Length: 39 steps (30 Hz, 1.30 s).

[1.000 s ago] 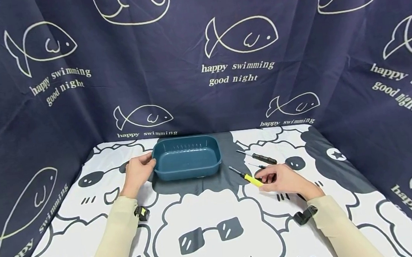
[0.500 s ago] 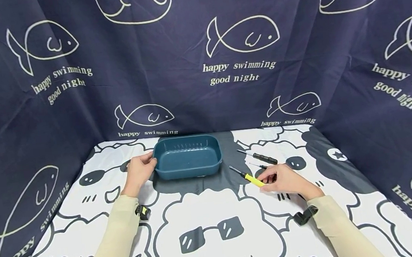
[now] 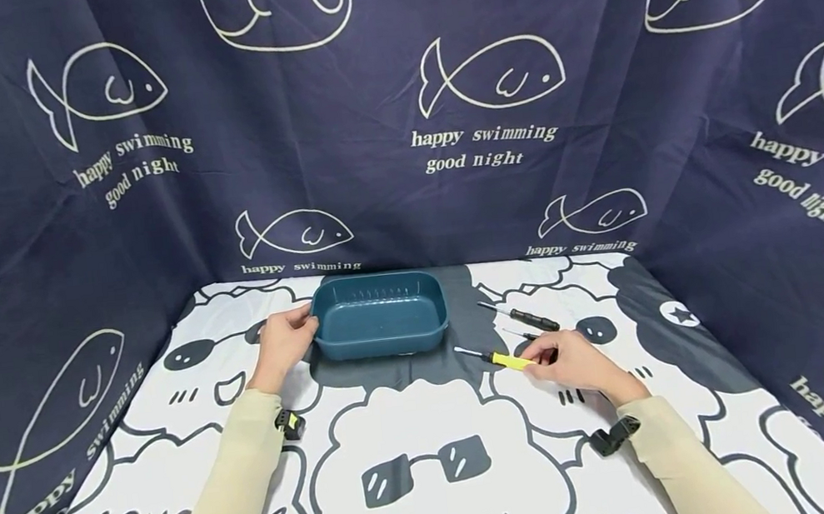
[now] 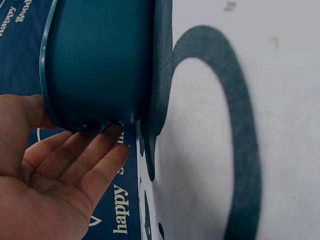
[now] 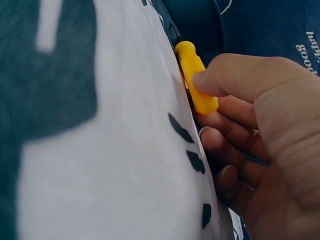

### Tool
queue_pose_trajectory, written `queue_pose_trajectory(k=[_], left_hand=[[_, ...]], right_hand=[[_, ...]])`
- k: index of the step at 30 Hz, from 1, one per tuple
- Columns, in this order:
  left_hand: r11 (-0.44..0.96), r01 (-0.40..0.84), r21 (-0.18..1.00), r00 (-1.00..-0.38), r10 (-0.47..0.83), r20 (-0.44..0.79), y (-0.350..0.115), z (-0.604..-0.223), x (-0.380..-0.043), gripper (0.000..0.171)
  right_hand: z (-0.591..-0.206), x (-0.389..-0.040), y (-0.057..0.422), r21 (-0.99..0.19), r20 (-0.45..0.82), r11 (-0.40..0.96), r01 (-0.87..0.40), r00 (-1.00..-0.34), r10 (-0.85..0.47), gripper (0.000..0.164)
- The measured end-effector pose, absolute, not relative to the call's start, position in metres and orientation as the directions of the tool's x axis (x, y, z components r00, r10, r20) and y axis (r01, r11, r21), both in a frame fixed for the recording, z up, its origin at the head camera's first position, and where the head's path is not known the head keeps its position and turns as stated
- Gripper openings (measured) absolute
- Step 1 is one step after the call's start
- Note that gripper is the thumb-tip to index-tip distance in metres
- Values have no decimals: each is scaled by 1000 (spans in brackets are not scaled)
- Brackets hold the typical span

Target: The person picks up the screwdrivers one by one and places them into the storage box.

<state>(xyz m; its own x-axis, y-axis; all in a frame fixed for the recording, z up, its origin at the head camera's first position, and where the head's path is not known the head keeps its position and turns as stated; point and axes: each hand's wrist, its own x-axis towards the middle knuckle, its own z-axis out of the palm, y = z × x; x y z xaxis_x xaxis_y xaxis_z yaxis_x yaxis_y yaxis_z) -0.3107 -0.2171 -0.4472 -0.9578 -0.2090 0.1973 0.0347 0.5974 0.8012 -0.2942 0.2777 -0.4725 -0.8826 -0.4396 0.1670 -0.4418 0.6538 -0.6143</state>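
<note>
Yellow screwdriver: a bright yellow handle with a rounded end, a black collar, and a slim metal shaft; the screwdriver (image 3: pixel 496 358) slants, its tip pointing left toward the tray.
Its place: in front of and to the right of the tray, low over the printed cloth; whether it touches the cloth I cannot tell.
Right hand: the right hand (image 3: pixel 572 363) pinches the yellow handle between thumb and forefinger, the other fingers curled beneath.
Blue tray: the tray (image 3: pixel 384 346) is a deep teal-blue rectangle with rounded corners, glossy inside, short ridges on its far wall; it sits upright near the back of the table.
Left hand: the left hand (image 3: pixel 285 339) grips the tray's left end, thumb at the rim, fingers against the outer wall.
Black screwdriver: the black-handled screwdriver (image 3: pixel 534 319) lies slanted beyond the right hand, shaft toward the tray.
Thin screwdriver: the thin screwdriver (image 3: pixel 520 333) lies between the other two; the right hand hides part of its handle.
Table: the table (image 3: pixel 507 448) wears a white cloth printed with cartoon sheep in sunglasses.
Backdrop: a navy curtain (image 3: pixel 370 144) with white fish and lettering.
Wrists: cream sleeves (image 3: pixel 222 495), with black devices (image 3: pixel 291 425) strapped on.
</note>
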Motion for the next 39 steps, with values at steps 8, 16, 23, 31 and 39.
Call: queue_pose_trajectory(k=[8, 16, 23, 31, 39], left_hand=[[593, 37, 804, -957, -211, 200, -216, -447, -311, 43], [591, 54, 805, -956, -203, 212, -215, -447, -312, 42], [590, 59, 805, -954, -203, 219, -216, -448, -313, 42], [589, 51, 807, -954, -211, 214, -217, -449, -313, 43], [583, 38, 812, -955, -217, 201, -216, -449, -310, 43]], right_hand=[[-473, -295, 281, -617, 198, 667, -417, -903, -382, 13], [-468, -297, 295, -617, 282, 640, -458, -888, -364, 16], [-451, -296, 301, -631, 300, 638, -442, -897, -325, 15], [-438, -301, 291, -651, 331, 604, -460, -888, -319, 13], [-424, -309, 273, -652, 377, 589, -478, -878, -296, 12]])
